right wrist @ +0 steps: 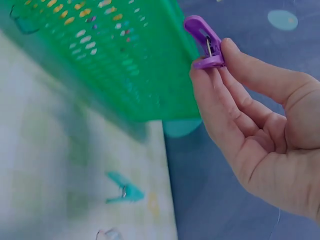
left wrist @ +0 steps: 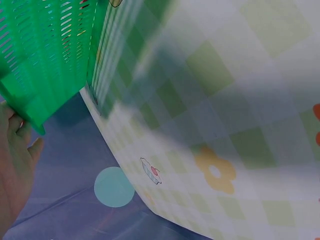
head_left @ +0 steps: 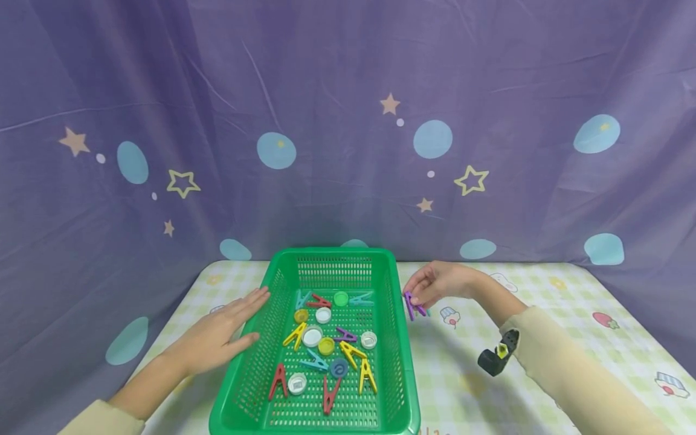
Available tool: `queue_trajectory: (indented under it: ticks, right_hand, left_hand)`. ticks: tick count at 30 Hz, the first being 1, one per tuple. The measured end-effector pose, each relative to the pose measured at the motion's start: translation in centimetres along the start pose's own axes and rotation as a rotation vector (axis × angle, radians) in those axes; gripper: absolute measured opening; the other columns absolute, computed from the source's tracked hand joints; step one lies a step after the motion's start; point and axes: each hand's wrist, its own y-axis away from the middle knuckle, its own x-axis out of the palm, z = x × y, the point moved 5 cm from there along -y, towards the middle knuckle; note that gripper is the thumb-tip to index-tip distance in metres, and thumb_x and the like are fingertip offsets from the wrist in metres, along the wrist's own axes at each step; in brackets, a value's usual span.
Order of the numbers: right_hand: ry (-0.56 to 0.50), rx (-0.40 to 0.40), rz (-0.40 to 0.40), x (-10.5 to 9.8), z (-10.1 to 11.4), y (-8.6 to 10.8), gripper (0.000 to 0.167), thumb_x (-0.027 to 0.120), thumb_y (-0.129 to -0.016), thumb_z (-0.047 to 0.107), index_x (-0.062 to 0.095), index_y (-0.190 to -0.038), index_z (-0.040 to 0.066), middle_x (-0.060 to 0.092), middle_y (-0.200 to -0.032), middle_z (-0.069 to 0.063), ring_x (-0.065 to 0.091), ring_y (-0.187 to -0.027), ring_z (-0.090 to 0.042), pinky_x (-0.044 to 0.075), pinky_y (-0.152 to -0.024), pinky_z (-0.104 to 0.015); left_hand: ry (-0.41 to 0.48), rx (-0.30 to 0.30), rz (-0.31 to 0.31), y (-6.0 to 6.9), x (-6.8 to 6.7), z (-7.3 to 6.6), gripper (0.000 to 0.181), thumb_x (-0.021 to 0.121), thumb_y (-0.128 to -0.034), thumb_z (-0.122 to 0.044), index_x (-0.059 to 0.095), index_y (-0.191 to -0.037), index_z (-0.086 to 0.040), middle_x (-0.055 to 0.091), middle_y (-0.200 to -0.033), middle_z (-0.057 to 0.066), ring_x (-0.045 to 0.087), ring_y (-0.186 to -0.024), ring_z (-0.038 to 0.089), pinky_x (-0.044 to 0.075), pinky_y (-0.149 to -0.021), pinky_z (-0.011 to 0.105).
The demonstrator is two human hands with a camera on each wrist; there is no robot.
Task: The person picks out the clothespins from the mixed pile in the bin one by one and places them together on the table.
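Green basket (head_left: 409,374) open from above; its raised walls block sideways entry. Left hand (head_left: 225,335) takes up room at left rim. Right rim lies between right hand (head_left: 435,284) and inside. Teal clothespin (right wrist: 126,192) on tabletop (head_left: 446,353) near right wall. Curtain (head_left: 337,205) closes off far side.

A purple clothespin (right wrist: 216,47) with a metal spring is pinched between thumb and index finger of the right hand (head_left: 439,282), raised beside the right wall of a green basket (head_left: 334,251). The rectangular, perforated basket stands upright, holding scattered multicoloured clothespins (head_left: 328,396) and round caps (head_left: 325,346). A teal clothespin (right wrist: 131,194) lies outside.
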Motion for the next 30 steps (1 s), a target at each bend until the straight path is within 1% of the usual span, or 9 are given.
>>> queue_trajectory:
  ticks: [6, 11, 16, 19, 23, 30]
  right_hand:
    - [-0.087, 0.005, -0.030, -1.0, -2.5, 0.3, 0.018, 0.068, -0.086, 0.007, 0.066, -0.103, 0.002, 0.073, -0.080, 0.006, 0.070, -0.077, -0.009, 0.059, -0.084, -0.034]
    - [-0.141, 0.020, -0.066, -1.4, -4.5, 0.6, 0.018, 0.066, -0.087, 0.007, 0.065, -0.105, 0.003, 0.073, -0.081, 0.007, 0.069, -0.078, -0.009, 0.058, -0.085, -0.031]
    - [-0.166, 0.044, -0.116, -1.7, -6.3, 0.7, 0.023, 0.065, -0.088, 0.006, 0.064, -0.109, -0.003, 0.073, -0.083, 0.007, 0.069, -0.079, -0.008, 0.058, -0.084, -0.029]
    - [-0.156, 0.049, -0.142, -2.0, -7.2, 0.8, 0.030, 0.064, -0.089, 0.006, 0.060, -0.115, -0.009, 0.072, -0.085, 0.007, 0.069, -0.082, -0.008, 0.058, -0.085, -0.029]
    - [-0.145, 0.050, -0.162, -2.5, -7.9, 0.8, 0.038, 0.063, -0.089, 0.006, 0.055, -0.120, -0.015, 0.071, -0.085, 0.007, 0.069, -0.083, -0.009, 0.058, -0.087, -0.030]
    - [-0.125, 0.057, -0.209, -3.2, -9.1, 0.5, 0.040, 0.064, -0.089, 0.005, 0.054, -0.121, -0.016, 0.072, -0.085, 0.007, 0.069, -0.080, -0.009, 0.059, -0.083, -0.031]
  left_hand:
    - [-0.006, 0.007, -0.004, 0.0, 0.0, 0.0, 0.068, 0.060, -0.0930, -0.036, 0.033, -0.150, -0.010, 0.034, -0.157, 0.011, 0.040, -0.139, 0.037, 0.042, -0.104, 0.058]
    - [-0.006, 0.008, 0.002, 0.0, 0.1, 0.0, 0.068, 0.059, -0.0933, -0.036, 0.033, -0.151, -0.010, 0.033, -0.157, 0.011, 0.039, -0.139, 0.037, 0.042, -0.104, 0.057]
    - [0.003, 0.004, 0.003, 0.1, 0.1, 0.0, 0.068, 0.059, -0.0936, -0.037, 0.032, -0.151, -0.011, 0.033, -0.157, 0.011, 0.039, -0.139, 0.037, 0.043, -0.103, 0.058]
    - [0.006, 0.003, 0.003, 0.1, 0.1, 0.1, 0.068, 0.059, -0.0937, -0.037, 0.031, -0.151, -0.012, 0.032, -0.158, 0.010, 0.039, -0.139, 0.037, 0.043, -0.103, 0.058]
    - [0.008, -0.002, 0.006, 0.1, 0.2, 0.1, 0.068, 0.059, -0.0939, -0.037, 0.031, -0.152, -0.012, 0.032, -0.158, 0.010, 0.039, -0.140, 0.037, 0.043, -0.103, 0.059]
    - [-0.001, 0.006, 0.006, 0.0, 0.1, 0.0, 0.068, 0.059, -0.0937, -0.036, 0.031, -0.151, -0.011, 0.032, -0.158, 0.011, 0.039, -0.139, 0.038, 0.042, -0.104, 0.059]
